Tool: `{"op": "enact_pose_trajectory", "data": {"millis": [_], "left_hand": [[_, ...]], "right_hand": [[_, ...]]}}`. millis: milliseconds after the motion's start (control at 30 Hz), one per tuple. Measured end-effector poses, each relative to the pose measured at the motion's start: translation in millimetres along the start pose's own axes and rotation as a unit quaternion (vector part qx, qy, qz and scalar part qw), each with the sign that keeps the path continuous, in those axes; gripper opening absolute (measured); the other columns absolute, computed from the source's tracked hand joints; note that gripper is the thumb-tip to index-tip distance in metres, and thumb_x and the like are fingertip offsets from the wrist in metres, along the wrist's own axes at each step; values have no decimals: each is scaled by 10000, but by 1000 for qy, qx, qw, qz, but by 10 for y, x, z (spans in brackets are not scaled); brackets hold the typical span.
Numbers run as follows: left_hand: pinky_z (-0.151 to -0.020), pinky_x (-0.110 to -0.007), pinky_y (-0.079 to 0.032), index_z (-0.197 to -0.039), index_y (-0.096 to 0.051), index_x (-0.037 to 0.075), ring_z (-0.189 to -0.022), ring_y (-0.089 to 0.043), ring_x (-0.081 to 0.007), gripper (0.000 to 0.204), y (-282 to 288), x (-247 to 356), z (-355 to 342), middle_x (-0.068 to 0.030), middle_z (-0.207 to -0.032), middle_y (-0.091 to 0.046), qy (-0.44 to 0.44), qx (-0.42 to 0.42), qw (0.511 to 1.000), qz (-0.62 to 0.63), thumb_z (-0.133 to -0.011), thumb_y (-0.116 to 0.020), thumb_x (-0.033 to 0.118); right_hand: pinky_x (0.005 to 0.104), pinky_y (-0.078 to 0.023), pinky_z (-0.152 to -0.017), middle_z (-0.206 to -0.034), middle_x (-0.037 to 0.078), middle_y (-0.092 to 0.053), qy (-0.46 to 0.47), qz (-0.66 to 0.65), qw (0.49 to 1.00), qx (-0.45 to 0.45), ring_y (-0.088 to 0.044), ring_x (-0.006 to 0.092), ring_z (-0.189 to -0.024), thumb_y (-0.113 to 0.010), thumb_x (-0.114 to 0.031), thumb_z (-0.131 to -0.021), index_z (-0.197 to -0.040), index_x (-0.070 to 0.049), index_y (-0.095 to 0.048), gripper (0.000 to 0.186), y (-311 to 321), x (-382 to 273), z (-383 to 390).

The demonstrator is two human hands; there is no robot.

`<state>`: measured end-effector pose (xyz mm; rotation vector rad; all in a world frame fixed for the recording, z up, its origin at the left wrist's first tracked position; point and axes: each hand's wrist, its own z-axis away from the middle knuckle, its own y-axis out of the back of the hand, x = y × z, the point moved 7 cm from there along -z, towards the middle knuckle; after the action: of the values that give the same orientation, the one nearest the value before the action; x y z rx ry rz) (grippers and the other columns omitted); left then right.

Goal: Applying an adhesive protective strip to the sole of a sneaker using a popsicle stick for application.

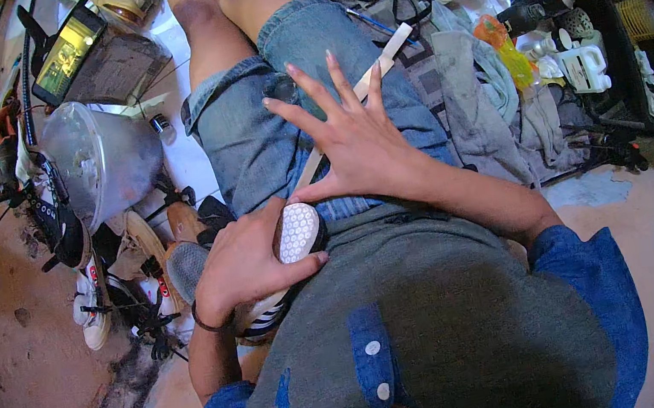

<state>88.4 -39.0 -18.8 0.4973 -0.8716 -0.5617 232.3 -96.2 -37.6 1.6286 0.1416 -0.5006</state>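
My left hand [239,257] is wrapped around a sneaker [299,231] in my lap. Its white, dotted sole faces up, and black and white stripes show on its side below my hand. Just right of it, my right hand [366,150] hovers over my denim shorts with its fingers spread wide. The thumb of that hand comes close to the sole's far end; I cannot tell if they touch. A long pale strip [395,44] runs slantwise across the shorts, passing beneath my right hand, which hides its middle.
At left stand a clear plastic bucket [105,159], a lit phone [70,55] and several shoes [67,214] with loose laces. Grey cloths [469,94] lie at right, beside an orange-yellow bottle [505,51], a white jug [584,69] and a dark crate [637,100].
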Motion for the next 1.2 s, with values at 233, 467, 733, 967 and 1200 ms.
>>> {"op": "enact_pose_trajectory", "data": {"millis": [233, 467, 733, 967, 1200], "left_hand": [[-723, -496, -516, -1055, -591, -16, -818, -660, -441, 698, -6, -5, 1, -268, -853, -669, 3, 5, 1000, -1, -682, -740, 554], [-723, -499, -515, -1051, -588, -13, -817, -662, -437, 692, -19, -5, 8, -262, -846, -667, 5, -1, 1000, 5, -681, -741, 551], [-716, -495, -519, -1044, -581, -14, -808, -660, -436, 698, -18, -3, 4, -258, -838, -667, -1, -3, 1000, 3, -682, -744, 560], [-710, -493, -521, -1043, -579, -18, -803, -660, -440, 705, -41, -25, -2, -261, -833, -666, 1, -3, 1000, 5, -675, -748, 559], [-722, -494, -519, -1030, -588, -19, -813, -659, -441, 692, -51, -30, 8, -266, -846, -666, -2, 8, 1000, 7, -672, -748, 551]], "right_hand": [[824, -189, -985, -1593, 181, -172, 28, -39, 999, 27, -158, 540, -1429, -785, -577, -679, -1492, -242, -364, 975, 81, -161, 59], [762, -252, -1029, -1592, 174, -178, 37, -68, 997, 20, -203, 501, -1432, -799, -389, -730, -1486, -238, -367, 884, 111, -275, 99], [706, -300, -1051, -1575, 151, -223, 35, -56, 998, 22, -264, 489, -1406, -777, -285, -767, -1477, -259, -369, 819, 168, -363, 129], [685, -349, -1027, -1556, 141, -260, 33, -63, 997, 32, -309, 477, -1384, -772, -226, -756, -1439, -234, -432, 762, 180, -381, 142], [629, -385, -1036, -1523, 122, -319, 35, -42, 997, 49, -385, 453, -1336, -786, -226, -739, -1406, -226, -460, 743, 151, -400, 145]]}}
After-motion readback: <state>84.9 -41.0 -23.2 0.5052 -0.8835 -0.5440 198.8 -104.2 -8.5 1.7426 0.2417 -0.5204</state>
